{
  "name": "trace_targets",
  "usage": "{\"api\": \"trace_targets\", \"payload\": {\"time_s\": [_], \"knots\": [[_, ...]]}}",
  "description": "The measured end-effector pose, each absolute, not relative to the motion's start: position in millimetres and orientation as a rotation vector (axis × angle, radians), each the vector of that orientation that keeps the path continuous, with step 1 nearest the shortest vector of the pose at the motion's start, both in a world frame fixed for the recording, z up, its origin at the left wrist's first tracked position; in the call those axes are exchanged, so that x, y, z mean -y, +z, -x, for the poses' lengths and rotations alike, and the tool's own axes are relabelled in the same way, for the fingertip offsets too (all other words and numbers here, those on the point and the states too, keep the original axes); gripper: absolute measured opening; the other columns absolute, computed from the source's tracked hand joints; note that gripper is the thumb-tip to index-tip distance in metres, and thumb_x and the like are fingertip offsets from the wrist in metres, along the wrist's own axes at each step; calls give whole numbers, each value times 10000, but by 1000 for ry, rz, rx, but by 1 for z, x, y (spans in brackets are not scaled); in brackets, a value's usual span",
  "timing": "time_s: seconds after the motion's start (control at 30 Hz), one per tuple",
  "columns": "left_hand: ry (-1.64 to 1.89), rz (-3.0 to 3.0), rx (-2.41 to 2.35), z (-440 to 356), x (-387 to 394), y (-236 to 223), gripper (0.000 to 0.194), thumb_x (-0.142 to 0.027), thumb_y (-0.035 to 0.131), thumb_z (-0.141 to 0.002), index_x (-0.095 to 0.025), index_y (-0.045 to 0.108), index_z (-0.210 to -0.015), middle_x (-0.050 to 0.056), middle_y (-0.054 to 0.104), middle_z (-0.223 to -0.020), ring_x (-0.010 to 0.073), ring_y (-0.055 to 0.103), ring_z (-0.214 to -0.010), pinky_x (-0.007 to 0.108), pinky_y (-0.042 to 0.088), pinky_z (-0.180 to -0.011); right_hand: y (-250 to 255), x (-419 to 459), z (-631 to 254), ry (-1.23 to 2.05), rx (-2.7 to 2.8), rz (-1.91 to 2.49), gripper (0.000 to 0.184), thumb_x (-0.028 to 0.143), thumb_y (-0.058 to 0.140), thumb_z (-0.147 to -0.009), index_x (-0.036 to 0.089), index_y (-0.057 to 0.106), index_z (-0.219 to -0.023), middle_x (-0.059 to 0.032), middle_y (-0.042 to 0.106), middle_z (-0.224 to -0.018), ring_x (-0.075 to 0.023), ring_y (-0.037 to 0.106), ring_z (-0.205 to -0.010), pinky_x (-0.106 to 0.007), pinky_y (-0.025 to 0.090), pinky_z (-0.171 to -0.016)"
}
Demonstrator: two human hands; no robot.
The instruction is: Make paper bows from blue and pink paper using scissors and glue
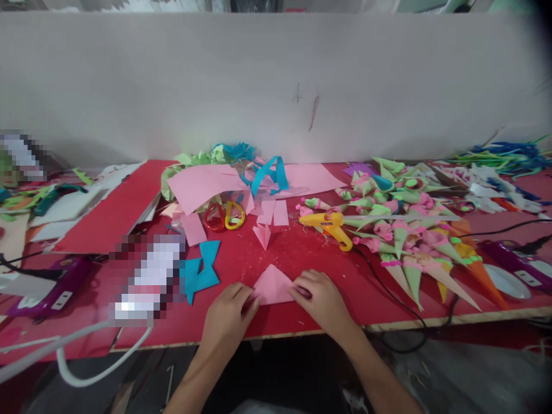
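Observation:
A folded piece of pink paper [273, 286], peaked at the top, lies on the red table near its front edge. My left hand [230, 310] pinches its left corner, while my right hand [317, 299] grips the right corner with fingers curled. Just beyond it rests a small folded pink paper shape [263, 234]. Blue paper bow shapes [209, 264] lie to the left of my left hand. Further right, a yellow glue gun [328, 225] lies on its side, its cord trailing toward the table edge.
Scissors [224, 216] with red and yellow handles lie behind, near pink paper sheets [207, 183]. Several paper cones [401, 230] are piled at right. A phone [149, 279] stands at left with a white cable. Purple power strips [513, 264] sit at both sides. A pale board [259, 75] closes off the back.

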State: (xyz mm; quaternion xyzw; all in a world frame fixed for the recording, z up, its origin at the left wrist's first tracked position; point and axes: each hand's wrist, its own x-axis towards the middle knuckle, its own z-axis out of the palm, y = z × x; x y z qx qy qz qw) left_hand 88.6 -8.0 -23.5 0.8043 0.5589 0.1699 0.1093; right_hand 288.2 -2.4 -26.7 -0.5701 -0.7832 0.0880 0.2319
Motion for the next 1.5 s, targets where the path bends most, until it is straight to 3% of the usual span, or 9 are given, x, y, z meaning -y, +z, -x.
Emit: {"api": "trace_targets", "payload": {"time_s": [0.33, 0.57, 0.77, 0.9, 1.03, 1.13, 1.23, 1.33, 1.5], "knots": [[300, -2293, -1761, -96, 0, -17, 257, -245, 404, -831, -165, 569, -650, 42, 587, -689, 144, 535, -625, 234, 381, -564, -25, 0, -278, 88, 2132, 1762, 254, 260, 486, -802, 186, 517, -561, 4, 523, -570, -135, 455, -592, -248, 264, -581], [203, -2285, -1737, -93, -2, -15, 237, -282, 383, -848, -169, 543, -714, 35, 574, -727, 159, 557, -680, 236, 397, -577, -29, -1, -277, 55, 2133, 1747, 269, 268, 463, -822, 190, 530, -574, 2, 536, -580, -142, 472, -610, -251, 276, -592], [45, -2502, -1594, -86, -10, -16, 275, -159, 367, -840, -203, 496, -1079, 66, 554, -983, 138, 586, -696, 208, 422, -546, -29, 0, -276, 42, 2164, 1788, 204, 264, 487, -809, 188, 544, -628, -1, 562, -642, -154, 493, -664, -261, 278, -614], [13, -2824, -1258, -74, -19, -15, 424, -65, 367, -810, -293, 452, -1158, 57, 512, -1092, 179, 547, -917, 265, 444, -719, -27, 1, -276, 36, 2187, 1815, 176, 265, 493, -807, 188, 548, -659, -7, 579, -669, -159, 500, -678, -264, 279, -611], [14, -2909, -1006, -61, -31, -7, 417, -178, 443, -822, -336, 409, -1206, 38, 478, -1180, 194, 458, -1037, 325, 371, -869, -26, 0, -276, 52, 2193, 1822, 166, 272, 491, -807, 184, 548, -679, -11, 578, -664, -159, 502, -662, -264, 293, -594], [5, -2894, -874, -53, -40, -3, 453, -230, 478, -814, -369, 372, -1232, 14, 466, -1207, 170, 452, -1016, 306, 350, -879, -27, 0, -278, 25, 2214, 1775, 135, 268, 484, -811, 184, 572, -868, -26, 586, -741, -166, 511, -702, -269, 329, -617], [-17, -2904, -740, -48, -49, -2, 457, -292, 499, -802, -345, 376, -1239, 28, 450, -1219, 182, 442, -1026, 312, 353, -871, -26, 0, -280, -130, 2438, 1506, 313, 185, 455, -824, 282, 493, -1119, -38, 585, -922, -179, 511, -825, -327, 338, -773], [-72, -2909, -643, -47, -54, 1, 479, -344, 496, -798, -320, 359, -1257, 52, 424, -1235, 209, 406, -1078, 338, 343, -885, -21, -2, -281, -212, 2719, 1086, 385, 157, 407, -845, 370, 448, -1164, -34, 542, -1094, -194, 467, -995, -412, 243, -920], [-114, -2860, -635, -49, -55, 4, 471, -365, 447, -823, -341, 318, -1275, 48, 405, -1244, 197, 386, -1103, 333, 313, -910, -10, -2, -284, -86, 2954, 841, 384, 214, 363, -865, 300, 394, -1237, -52, 523, -1169, -199, 402, -1128, -417, 241, -950]]}}
